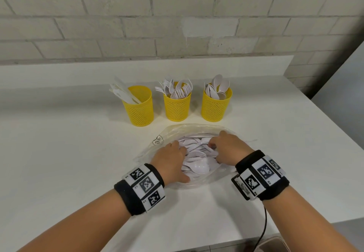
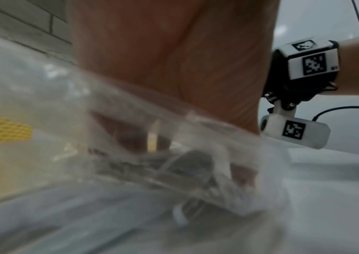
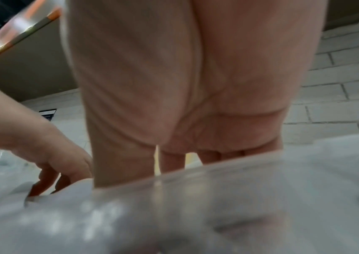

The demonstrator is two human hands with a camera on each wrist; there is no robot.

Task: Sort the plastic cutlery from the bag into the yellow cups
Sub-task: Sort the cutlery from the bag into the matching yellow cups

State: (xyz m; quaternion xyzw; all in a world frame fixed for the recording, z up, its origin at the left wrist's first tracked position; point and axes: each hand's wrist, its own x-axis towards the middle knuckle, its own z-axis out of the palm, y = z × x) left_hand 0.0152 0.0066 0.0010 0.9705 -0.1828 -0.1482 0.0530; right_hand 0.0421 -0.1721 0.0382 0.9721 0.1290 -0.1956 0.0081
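1. The bench [image 1: 69, 153] is white and smooth; loose plastic would likely slide on it.
2. The bag [image 1: 197, 128], clear and floppy, lies open just in front of the three yellow cups [image 1: 177, 107]. It gives no support, so hold its rim, not its sides.
3. The cups stand in a row: knives on the left, forks in the middle, spoons on the right.
4. The left hand [image 1: 173, 161] and right hand [image 1: 230, 147] both reach into the bag. Their fingers curl down among the pieces; whether either grasps one, I cannot tell.
5. The cutlery [image 1: 197, 153] in the bag looks light, stiff, slick and tangled; pinching one handle seems best.
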